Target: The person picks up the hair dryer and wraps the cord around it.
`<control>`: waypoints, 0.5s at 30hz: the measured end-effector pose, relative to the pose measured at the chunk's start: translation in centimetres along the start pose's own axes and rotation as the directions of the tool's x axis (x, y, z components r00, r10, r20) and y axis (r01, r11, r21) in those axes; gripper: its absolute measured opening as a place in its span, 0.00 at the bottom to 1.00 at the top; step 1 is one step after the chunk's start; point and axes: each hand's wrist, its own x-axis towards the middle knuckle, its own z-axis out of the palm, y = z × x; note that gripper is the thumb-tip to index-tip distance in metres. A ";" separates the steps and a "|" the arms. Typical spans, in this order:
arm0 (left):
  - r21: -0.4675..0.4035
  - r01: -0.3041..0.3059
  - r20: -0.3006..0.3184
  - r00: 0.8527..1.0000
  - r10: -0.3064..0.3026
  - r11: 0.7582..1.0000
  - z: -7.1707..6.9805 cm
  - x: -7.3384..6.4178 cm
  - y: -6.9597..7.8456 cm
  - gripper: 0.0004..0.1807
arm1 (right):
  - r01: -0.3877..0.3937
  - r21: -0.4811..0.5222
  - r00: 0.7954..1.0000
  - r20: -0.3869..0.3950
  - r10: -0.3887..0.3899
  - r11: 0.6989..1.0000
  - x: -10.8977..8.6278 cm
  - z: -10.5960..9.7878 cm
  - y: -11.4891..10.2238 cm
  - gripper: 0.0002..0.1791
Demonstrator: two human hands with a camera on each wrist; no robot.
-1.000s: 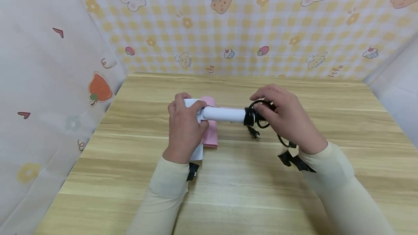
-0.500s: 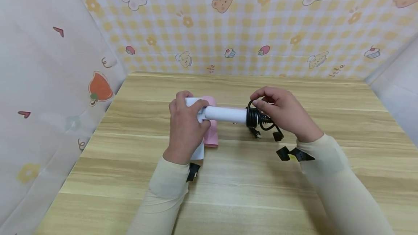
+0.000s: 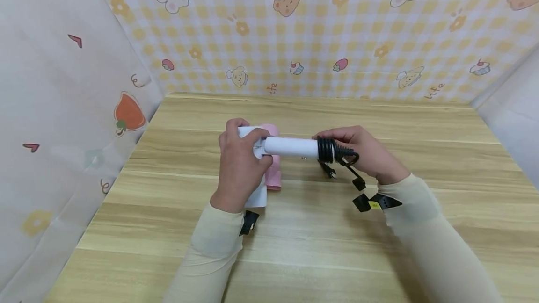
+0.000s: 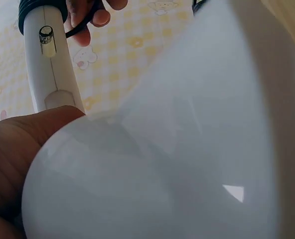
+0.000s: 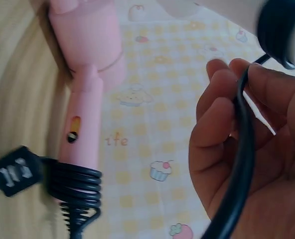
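Observation:
My left hand grips a white hair dryer by its barrel, close to where the handle joins. The handle points right, over the table. Black cord is wound in several tight loops around the handle's end. Beside those loops, my right hand pinches the cord between thumb and fingers, plain in the right wrist view. A plug dangles from the cord below that hand. The white barrel fills most of the left wrist view, with the switch showing on the handle.
A pink hair dryer lies on the wooden table behind the white one, its black cord coiled around its handle and its plug alongside. A yellow checked cloth hangs at the table's far edge.
My right hand has come down and slightly left, drawing the cord around the handle. The loose loop has tightened into the coil. My left hand stays nearly still.

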 end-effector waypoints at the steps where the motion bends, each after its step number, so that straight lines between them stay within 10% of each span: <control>1: -0.004 0.009 0.001 1.000 -0.009 1.000 0.0 0.0 0.0 0.22 | 0.004 -0.013 1.000 -0.003 -0.004 1.000 -0.1 0.2 0.1 0.13; 15: -0.034 0.127 0.013 0.992 -0.127 0.991 0.1 0.1 0.0 0.20 | -0.094 -0.065 0.996 -0.015 0.093 0.993 -1.6 2.4 0.1 0.07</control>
